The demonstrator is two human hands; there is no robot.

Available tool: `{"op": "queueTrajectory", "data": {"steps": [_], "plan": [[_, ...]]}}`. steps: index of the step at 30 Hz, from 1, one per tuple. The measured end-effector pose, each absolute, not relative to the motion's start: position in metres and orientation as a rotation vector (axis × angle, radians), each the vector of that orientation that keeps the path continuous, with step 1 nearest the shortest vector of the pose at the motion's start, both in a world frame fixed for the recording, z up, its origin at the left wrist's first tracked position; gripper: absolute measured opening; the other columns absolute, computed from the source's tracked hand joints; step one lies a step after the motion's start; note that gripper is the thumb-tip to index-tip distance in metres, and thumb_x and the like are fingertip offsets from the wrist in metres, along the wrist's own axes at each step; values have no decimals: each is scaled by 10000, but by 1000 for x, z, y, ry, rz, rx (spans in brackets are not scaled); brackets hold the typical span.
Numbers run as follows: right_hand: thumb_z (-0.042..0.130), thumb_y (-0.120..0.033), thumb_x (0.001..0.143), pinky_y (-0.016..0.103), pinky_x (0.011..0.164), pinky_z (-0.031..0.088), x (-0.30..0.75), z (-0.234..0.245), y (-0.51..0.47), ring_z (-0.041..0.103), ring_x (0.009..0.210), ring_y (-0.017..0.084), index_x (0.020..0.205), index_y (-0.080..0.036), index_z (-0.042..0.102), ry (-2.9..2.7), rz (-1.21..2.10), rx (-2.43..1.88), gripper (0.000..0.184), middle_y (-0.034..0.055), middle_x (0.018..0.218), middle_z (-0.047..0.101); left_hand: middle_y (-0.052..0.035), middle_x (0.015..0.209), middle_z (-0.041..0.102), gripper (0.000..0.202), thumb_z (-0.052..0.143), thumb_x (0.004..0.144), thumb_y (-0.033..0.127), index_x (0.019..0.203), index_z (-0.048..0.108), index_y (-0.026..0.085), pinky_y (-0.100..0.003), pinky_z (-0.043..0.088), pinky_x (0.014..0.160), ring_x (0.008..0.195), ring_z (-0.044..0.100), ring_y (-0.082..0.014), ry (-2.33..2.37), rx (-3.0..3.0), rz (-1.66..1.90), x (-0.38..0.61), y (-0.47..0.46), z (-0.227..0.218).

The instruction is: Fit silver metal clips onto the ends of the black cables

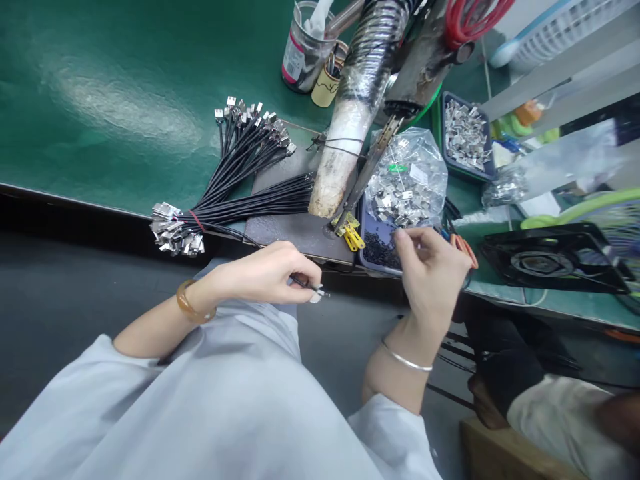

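Note:
My left hand (273, 273) is closed around a thin black cable (300, 281), whose end sticks out past the fingertips with a small pale connector piece (316, 293). That cable trails back toward a bundle of black cables (250, 200) with silver USB plugs, tied by a red band, on the bench. Over the near edge of a blue-purple tray (373, 225) is my right hand (433, 273), its thumb and forefinger drawn together. Whatever sits between them is hidden. Small black parts (383, 250) lie in the tray, below a clear bag of silver metal shells (405, 193).
A soldering-iron-like tool (370, 160) and a wrapped hose (345, 127) reach down over the bench. Yellow clips (353, 237), orange-handled tool (465, 250), a dark box of shells (467, 137) and a black fan (550, 260) stand nearby. Another person's leg (520, 347) is at right.

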State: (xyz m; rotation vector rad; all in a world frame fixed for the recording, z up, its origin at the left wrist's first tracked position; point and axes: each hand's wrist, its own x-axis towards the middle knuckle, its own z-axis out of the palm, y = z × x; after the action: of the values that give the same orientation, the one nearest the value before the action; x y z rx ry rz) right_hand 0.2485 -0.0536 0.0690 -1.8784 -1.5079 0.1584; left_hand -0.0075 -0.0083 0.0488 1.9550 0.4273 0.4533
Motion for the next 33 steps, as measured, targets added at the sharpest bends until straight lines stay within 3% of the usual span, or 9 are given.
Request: {"op": "queueTrajectory", "data": {"steps": [3, 7, 10, 13, 15, 19, 25, 33], "plan": [[732, -407, 717, 305, 578, 349, 274, 55, -26, 468, 523, 135, 647, -213, 658, -1511, 172, -2053, 220, 7, 604, 639, 46, 564, 552, 155, 649, 834, 146, 681, 675, 155, -212, 301, 548, 508, 393, -72, 525, 1992, 579, 3, -10, 50], [740, -365, 674, 301, 585, 367, 282, 47, -8, 426, 488, 114, 641, -207, 642, -1501, 399, -2120, 188, -25, 570, 601, 64, 545, 454, 184, 632, 858, 204, 680, 637, 159, -214, 284, 536, 523, 338, -78, 700, 1860, 783, 17, -11, 40], [714, -343, 701, 297, 580, 369, 269, 47, -15, 416, 477, 111, 653, -216, 611, -1452, 301, -2042, 171, -52, 531, 537, 55, 584, 486, 139, 601, 846, 237, 750, 654, 151, -199, 313, 537, 543, 382, -76, 781, 1692, 855, 21, -10, 30], [684, -383, 780, 281, 582, 420, 243, 48, -35, 556, 580, 135, 730, -218, 608, -1283, 164, -1739, 188, -11, 665, 630, 48, 608, 500, 95, 575, 795, 202, 771, 644, 143, -190, 323, 525, 538, 388, -68, 815, 1607, 895, 21, -10, 27], [709, -389, 809, 263, 589, 458, 222, 47, -50, 630, 666, 144, 786, -216, 645, -1225, 257, -1576, 186, 7, 744, 685, 50, 601, 491, 66, 575, 772, 189, 733, 609, 148, -185, 328, 527, 544, 392, -65, 829, 1567, 934, 22, -11, 27], [757, -375, 815, 249, 519, 452, 186, 39, -71, 592, 560, 113, 822, -210, 725, -1289, 538, -1560, 169, 12, 781, 742, 58, 578, 452, 115, 587, 778, 206, 681, 549, 159, -185, 303, 517, 545, 377, -61, 864, 1539, 972, 23, -14, 28], [605, -387, 943, 285, 628, 532, 172, 27, -68, 671, 642, 156, 778, -211, 681, -1297, 519, -1573, 253, 12, 718, 737, 52, 596, 460, 110, 587, 783, 207, 690, 550, 160, -193, 302, 518, 548, 371, -62, 883, 1581, 972, 23, -14, 25], [597, -337, 945, 263, 584, 464, 173, 33, -68, 603, 604, 132, 772, -208, 667, -1368, 538, -1545, 226, -6, 699, 702, 54, 599, 463, 106, 596, 785, 205, 700, 553, 159, -193, 316, 525, 552, 375, -63, 883, 1594, 957, 23, -15, 25]]}}
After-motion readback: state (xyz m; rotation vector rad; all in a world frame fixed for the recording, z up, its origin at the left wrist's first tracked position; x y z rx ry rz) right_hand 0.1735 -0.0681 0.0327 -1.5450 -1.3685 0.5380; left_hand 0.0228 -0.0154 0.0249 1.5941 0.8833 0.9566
